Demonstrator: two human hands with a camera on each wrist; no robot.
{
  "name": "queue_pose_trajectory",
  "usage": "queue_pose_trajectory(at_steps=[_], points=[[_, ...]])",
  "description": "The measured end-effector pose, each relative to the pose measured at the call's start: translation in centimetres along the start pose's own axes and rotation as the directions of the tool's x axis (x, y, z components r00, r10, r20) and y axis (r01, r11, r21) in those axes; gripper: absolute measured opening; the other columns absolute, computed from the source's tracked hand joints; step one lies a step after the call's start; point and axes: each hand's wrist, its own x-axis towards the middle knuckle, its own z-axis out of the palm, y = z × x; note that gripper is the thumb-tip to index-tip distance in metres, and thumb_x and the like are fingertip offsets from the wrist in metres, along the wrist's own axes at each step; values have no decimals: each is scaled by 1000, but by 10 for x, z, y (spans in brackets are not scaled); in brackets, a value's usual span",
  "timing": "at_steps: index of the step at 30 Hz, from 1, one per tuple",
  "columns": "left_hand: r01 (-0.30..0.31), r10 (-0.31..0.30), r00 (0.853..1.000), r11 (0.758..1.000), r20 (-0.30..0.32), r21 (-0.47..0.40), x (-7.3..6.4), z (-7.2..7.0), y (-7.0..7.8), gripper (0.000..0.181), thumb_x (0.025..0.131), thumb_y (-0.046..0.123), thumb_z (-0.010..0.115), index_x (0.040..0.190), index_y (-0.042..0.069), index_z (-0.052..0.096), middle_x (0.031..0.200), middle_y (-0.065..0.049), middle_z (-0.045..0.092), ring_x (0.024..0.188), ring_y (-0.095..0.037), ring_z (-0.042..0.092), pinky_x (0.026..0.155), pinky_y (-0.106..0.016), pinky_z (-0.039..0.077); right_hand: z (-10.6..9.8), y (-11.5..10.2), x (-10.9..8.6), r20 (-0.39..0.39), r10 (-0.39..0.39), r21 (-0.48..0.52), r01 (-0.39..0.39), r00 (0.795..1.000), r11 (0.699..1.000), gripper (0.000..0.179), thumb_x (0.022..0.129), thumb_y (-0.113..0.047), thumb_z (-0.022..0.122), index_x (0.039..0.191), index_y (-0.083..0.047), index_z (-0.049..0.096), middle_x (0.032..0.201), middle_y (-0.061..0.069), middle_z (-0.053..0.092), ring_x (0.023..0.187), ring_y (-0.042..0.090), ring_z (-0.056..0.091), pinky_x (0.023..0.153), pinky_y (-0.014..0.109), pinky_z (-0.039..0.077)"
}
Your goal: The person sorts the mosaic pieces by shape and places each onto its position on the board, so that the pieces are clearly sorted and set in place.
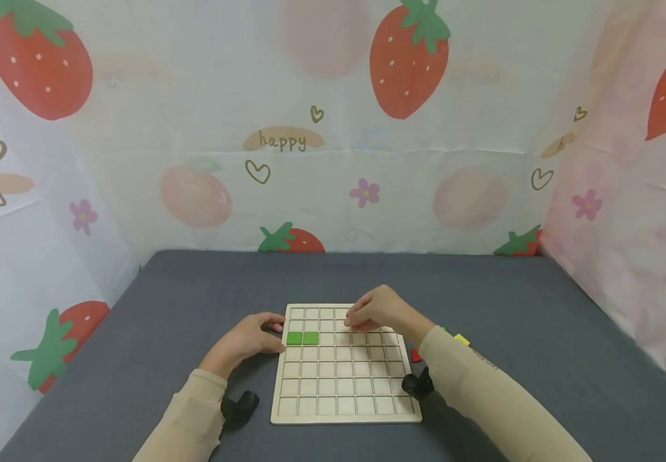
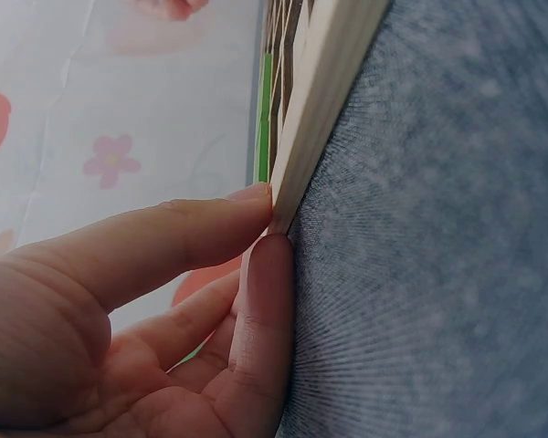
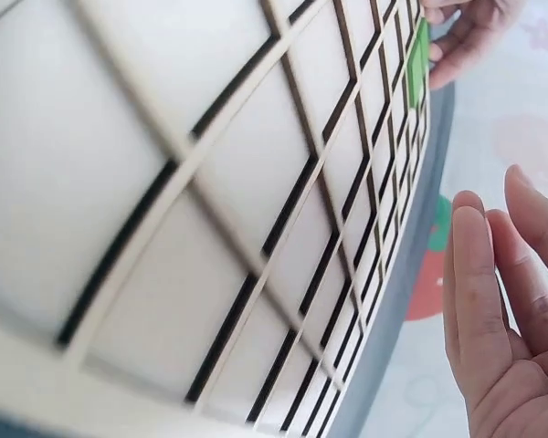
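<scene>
A square wooden grid board (image 1: 327, 387) lies on the table. Two green square tiles (image 1: 302, 338) sit side by side in cells at its left edge. My left hand (image 1: 254, 335) rests at that edge, thumb and forefinger spread apart along it. In the left wrist view, the thumb and a finger (image 2: 267, 283) touch the pale side of the board (image 2: 315, 119), low against the table. Over the upper right cells hovers my right hand (image 1: 380, 308). Its fingers (image 3: 475, 265) are nearly straight, the thumb stands apart from them, and nothing shows between.
Right of the board, partly behind the right forearm, lie a red piece (image 1: 416, 355) and a yellow piece (image 1: 461, 339). Black wrist devices (image 1: 418, 384) are on both arms. A strawberry-print curtain (image 1: 333, 192) stands behind the dark grey table (image 1: 240, 276).
</scene>
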Motion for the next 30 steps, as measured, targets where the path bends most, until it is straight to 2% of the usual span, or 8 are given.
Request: queue_pose_trajectory(at_steps=[7, 20, 30], points=[[-10, 10, 1000, 1000, 5, 5, 1, 0, 0, 62, 78, -5, 74, 137, -4, 53, 116, -16, 56, 93, -21, 58, 78, -32, 53, -19, 10, -9, -28, 7, -18, -8, 1000, 1000, 14, 83, -11, 79, 94, -2, 78, 87, 9, 77, 72, 17, 73, 77, 37, 61], [-7, 7, 1000, 1000, 13, 12, 1, -1, -2, 62, 80, -3, 74, 138, -4, 52, 117, -16, 56, 93, -20, 59, 79, -33, 54, -48, 25, -19, -40, -4, 42, 6, 999, 999, 20, 87, -8, 75, 103, 4, 75, 93, 12, 77, 82, 24, 75, 81, 40, 60], [-1, 1, 1000, 1000, 10, 0, 1, 0, -2, 61, 79, -4, 74, 137, -3, 53, 117, -16, 56, 92, -19, 59, 79, -32, 53, -64, 31, -27, -73, 16, 21, -15, 997, 1000, 23, 86, -11, 76, 105, 3, 75, 95, 14, 77, 80, 19, 74, 83, 40, 60]])
